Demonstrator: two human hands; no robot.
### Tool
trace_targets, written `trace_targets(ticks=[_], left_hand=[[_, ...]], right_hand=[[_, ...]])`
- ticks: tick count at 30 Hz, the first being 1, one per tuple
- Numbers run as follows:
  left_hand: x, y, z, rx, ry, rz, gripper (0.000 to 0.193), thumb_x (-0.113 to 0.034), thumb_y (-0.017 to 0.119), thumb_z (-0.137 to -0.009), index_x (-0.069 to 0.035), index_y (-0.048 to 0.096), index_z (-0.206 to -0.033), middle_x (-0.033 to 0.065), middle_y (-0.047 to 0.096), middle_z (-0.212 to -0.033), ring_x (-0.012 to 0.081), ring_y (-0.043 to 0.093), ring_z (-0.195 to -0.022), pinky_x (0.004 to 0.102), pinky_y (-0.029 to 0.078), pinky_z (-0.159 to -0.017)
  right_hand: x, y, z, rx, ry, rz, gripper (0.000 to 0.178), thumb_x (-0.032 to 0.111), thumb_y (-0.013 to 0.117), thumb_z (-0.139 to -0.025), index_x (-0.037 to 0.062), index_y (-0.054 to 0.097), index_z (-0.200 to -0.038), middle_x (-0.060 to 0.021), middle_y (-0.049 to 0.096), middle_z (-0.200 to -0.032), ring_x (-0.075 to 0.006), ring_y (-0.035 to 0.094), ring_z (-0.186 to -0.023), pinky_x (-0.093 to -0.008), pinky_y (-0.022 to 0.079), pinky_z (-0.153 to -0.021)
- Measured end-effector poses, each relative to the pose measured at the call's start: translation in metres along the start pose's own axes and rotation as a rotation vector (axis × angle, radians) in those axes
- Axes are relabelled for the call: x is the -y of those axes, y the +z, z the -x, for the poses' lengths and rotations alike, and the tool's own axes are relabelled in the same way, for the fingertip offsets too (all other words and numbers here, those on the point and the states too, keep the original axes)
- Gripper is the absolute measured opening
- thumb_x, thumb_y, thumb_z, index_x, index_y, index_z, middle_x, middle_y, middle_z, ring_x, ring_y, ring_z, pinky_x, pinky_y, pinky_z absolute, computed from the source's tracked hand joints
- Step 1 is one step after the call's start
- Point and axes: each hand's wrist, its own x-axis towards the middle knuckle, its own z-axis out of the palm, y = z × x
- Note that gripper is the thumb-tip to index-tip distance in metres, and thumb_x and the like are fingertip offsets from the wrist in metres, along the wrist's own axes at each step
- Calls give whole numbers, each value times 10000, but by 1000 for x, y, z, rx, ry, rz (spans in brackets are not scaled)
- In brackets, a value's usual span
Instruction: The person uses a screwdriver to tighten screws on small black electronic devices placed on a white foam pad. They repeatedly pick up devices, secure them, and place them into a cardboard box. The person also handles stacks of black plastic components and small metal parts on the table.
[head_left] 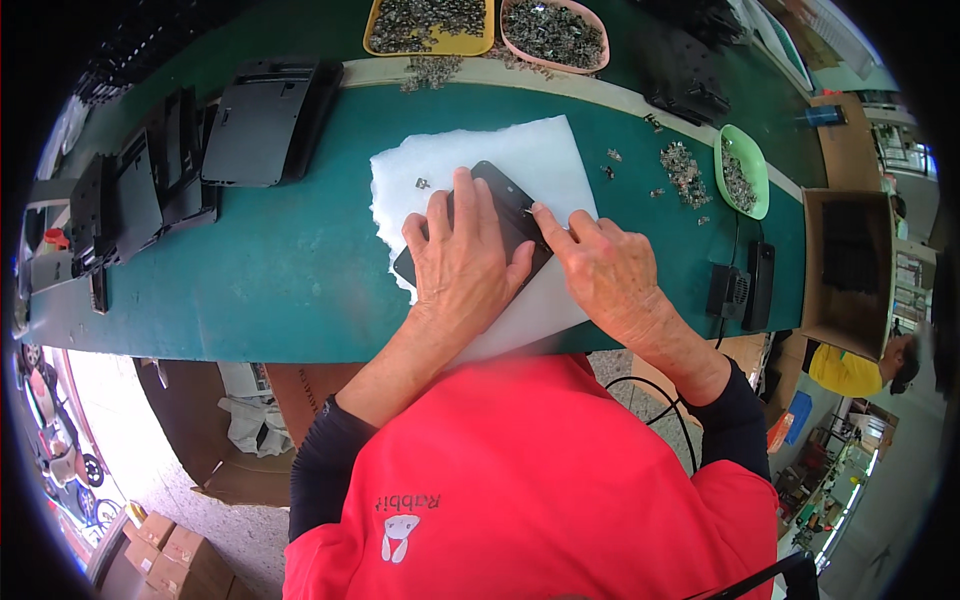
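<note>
left hand point(462, 262) lies flat, fingers spread, pressing black panel point(500, 205) onto white foam sheet point(540, 145). right hand point(605, 270) beside it, fingertips pinched at panel's edge; pinched item too small to tell.

A flat black plastic panel point(495, 215) lies on a white foam sheet point(520, 160) in the middle of the green-topped table point(290, 280). Stacked black plastic panels point(255, 120) lie to its left, a green oval dish of small metal parts point(742, 170) to its right, and a yellow tray point(430, 25) and a pink tray point(555, 32) behind it.
</note>
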Motion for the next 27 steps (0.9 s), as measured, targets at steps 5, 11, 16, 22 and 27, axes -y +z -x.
trace_targets(ticks=[5, 11, 16, 22, 27], left_hand=[[1, 3, 1, -35, 17, -33, 754, -364, 738, -744, 120, 486, -1264, 246, 384, -1377, 348, 437, -1099, 484, 334, -868], [-1, 3, 1, -33, -17, -56, 713, -375, 717, -763, 79, 515, -1273, 213, 425, -1390, 356, 467, -1136, 473, 347, -896], [-5, 4, -2, -59, -47, -51, 689, -342, 728, -760, 84, 521, -1261, 221, 432, -1372, 368, 466, -1133, 486, 346, -911], [-5, 6, -2, -31, -50, 4, 693, -292, 734, -752, 93, 495, -1276, 226, 390, -1385, 389, 435, -1150, 508, 321, -948], [-4, 7, -2, -8, -58, 29, 703, -264, 734, -743, 99, 476, -1288, 230, 366, -1396, 401, 421, -1151, 519, 303, -964]], right_hand=[[4, 9, 7, -79, 53, -57, 428, 115, 620, -778, 80, 639, -1204, -47, 543, -752, -189, 607, -602, -301, 508, -476], [11, 17, 8, -139, 95, -79, 429, 77, 606, -786, 79, 643, -1213, -47, 524, -753, -198, 577, -625, -307, 494, -494], [15, 22, 7, -187, 129, -113, 449, 28, 603, -775, 94, 667, -1215, -41, 501, -734, -203, 544, -631, -305, 480, -517], [19, 26, 6, -201, 100, 1, 405, 75, 623, -771, 67, 684, -1171, -33, 499, -724, -177, 541, -623, -278, 468, -486], [19, 15, -1, -121, 33, 89, 393, 124, 635, -772, 34, 682, -1151, -21, 505, -723, -155, 545, -614, -265, 470, -474]])
